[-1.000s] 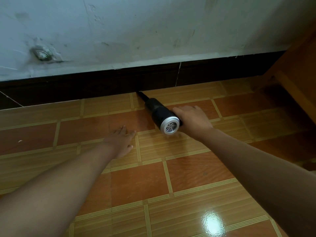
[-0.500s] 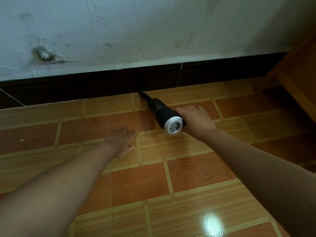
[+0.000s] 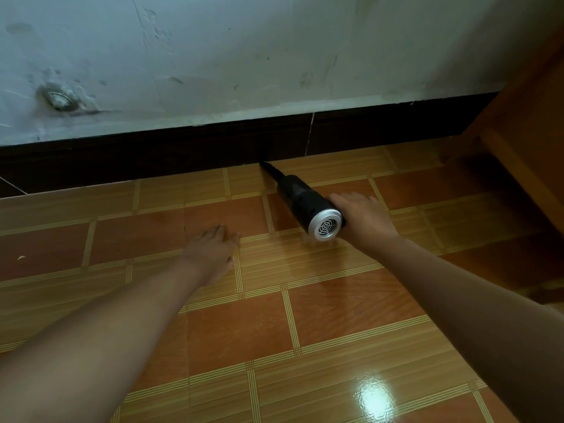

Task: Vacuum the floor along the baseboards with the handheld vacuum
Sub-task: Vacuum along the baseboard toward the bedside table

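- Since the earlier frames the vacuum (image 3: 305, 203) has slid right along the baseboard (image 3: 152, 160). Its nozzle (image 3: 270, 169) now sits closer to the pale seam (image 3: 309, 132) in that baseboard, and the right hand (image 3: 363, 219) has gone with it.
- The left hand (image 3: 210, 251) has barely shifted. It lies flat on the floor (image 3: 335, 300), well out from the baseboard, fingers straight and holding nothing.
- The right hand grips the vacuum's rear end, fingers curled over the black body beside the silver vent cap.
- The vacuum lies low and angled, its nozzle tip at the foot of the baseboard where it meets the floor. Whether the tip touches the baseboard I cannot tell.
- The step in hand looks like a rightward pass along the baseboard.
- To do it well, keep the tip in that joint and the body low. Move slowly and evenly so suction has time to work.
- Let the left hand take the weight, and shift it before the reach gets long.
- A wooden frame (image 3: 518, 132) meets the baseboard's right end, so the corner there will need a steeper angle.
- A white speck (image 3: 20, 257) lies out from the baseboard's left part.
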### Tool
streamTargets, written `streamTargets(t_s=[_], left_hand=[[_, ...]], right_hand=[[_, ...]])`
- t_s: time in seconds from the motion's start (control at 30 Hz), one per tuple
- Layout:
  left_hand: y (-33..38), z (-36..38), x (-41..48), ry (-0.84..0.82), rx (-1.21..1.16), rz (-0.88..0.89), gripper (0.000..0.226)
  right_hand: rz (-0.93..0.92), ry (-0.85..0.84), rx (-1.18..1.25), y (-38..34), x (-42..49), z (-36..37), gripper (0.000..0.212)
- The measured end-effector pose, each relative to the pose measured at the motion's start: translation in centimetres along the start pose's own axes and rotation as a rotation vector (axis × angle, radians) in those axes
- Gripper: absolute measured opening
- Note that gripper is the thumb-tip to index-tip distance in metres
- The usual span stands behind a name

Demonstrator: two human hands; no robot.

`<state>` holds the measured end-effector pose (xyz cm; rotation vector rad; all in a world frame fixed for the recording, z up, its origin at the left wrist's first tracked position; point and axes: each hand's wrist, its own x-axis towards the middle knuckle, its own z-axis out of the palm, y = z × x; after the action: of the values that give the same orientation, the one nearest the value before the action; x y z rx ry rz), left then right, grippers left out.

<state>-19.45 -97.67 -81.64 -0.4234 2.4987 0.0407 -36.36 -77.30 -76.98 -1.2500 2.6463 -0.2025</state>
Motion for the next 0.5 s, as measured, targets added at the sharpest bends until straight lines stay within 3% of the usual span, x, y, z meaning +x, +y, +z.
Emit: streamTargets(t_s=[0.5], left_hand=[[5.9,-0.7,2.7,0.069,0.008,0.169,0.056]], right_hand=[[0.114,0.074,0.064,4.5,-1.9,0.1,0.041]])
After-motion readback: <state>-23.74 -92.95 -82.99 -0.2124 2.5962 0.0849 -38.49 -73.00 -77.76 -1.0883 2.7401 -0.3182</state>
